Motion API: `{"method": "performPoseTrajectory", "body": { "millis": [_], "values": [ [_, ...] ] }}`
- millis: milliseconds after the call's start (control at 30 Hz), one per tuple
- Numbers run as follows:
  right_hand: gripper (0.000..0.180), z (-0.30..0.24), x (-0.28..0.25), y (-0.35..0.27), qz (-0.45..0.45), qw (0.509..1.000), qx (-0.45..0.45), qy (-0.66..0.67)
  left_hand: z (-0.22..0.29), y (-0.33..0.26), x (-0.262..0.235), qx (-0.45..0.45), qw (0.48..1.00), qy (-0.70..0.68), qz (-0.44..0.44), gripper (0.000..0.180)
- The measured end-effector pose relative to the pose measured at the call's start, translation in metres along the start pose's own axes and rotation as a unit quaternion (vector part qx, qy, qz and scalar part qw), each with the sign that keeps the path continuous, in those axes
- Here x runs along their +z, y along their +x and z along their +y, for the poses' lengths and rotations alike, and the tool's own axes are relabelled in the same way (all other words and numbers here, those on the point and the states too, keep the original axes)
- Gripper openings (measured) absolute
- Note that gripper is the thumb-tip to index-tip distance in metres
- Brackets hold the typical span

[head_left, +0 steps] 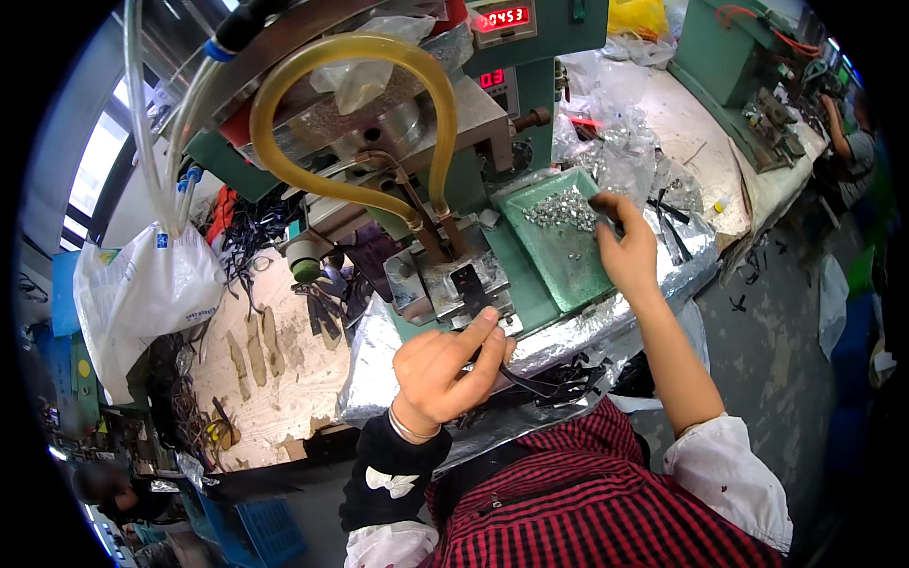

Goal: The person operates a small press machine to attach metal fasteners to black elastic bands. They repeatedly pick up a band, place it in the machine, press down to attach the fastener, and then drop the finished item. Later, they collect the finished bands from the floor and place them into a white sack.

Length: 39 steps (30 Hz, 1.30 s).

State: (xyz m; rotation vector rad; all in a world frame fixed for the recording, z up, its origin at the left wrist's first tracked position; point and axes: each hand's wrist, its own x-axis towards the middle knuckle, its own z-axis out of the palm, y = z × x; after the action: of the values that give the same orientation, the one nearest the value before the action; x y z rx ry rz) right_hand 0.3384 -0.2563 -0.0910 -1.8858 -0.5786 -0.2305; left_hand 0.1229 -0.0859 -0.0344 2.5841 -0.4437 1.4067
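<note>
At the metal fixture (pixel 445 284) of a bench press, my left hand (pixel 440 374) is closed on a black strap (pixel 471 287). The strap's flat end lies on the fixture, and its tail hangs below my fingers. A green tray (pixel 537 254) stands to the right of the fixture, with a heap of small silvery metal pieces (pixel 563 210) in its far part. Over the tray's right rim reaches my right hand (pixel 627 248), its fingers curved beside the heap. A gap shows between its thumb and fingers, and I see nothing held there.
A yellowish hose (pixel 352 45) loops above the fixture, close to the press head. Crumpled foil (pixel 559 346) covers the bench edge, with black straps (pixel 559 381) lying on it. A white plastic bag (pixel 151 289) hangs at left. People work at the far right and lower left.
</note>
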Motion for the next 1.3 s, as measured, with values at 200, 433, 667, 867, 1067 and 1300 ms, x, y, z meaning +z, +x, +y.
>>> {"method": "performPoseTrajectory", "body": {
  "millis": [200,433,667,867,1067,1300],
  "values": [
    [0.015,-0.005,-0.007,-0.02,-0.109,0.971,-0.109,-0.184,0.0,-0.001,0.0,-0.013,1.0,0.0,0.001,0.032],
    [0.011,0.01,0.018,-0.034,-0.048,0.983,-0.094,-0.153,0.027,-0.024,-0.044,-0.095,0.995,0.036,-0.02,0.038],
    [0.024,0.015,-0.005,-0.034,-0.064,0.998,-0.003,0.029,-0.108,-0.083,-0.068,-0.354,0.893,0.269,-0.066,0.019],
    [0.02,-0.006,0.016,-0.026,-0.083,0.995,-0.048,0.0,-0.192,-0.117,0.009,-0.455,0.793,0.304,-0.267,0.025],
    [0.016,0.014,-0.034,-0.054,-0.023,0.995,-0.031,-0.091,-0.183,-0.158,-0.028,-0.451,0.799,0.279,-0.283,0.023],
    [0.014,-0.058,-0.023,-0.053,-0.076,0.994,-0.075,0.016,-0.142,-0.126,-0.049,-0.395,0.847,0.27,-0.233,0.022]
  ]
}}
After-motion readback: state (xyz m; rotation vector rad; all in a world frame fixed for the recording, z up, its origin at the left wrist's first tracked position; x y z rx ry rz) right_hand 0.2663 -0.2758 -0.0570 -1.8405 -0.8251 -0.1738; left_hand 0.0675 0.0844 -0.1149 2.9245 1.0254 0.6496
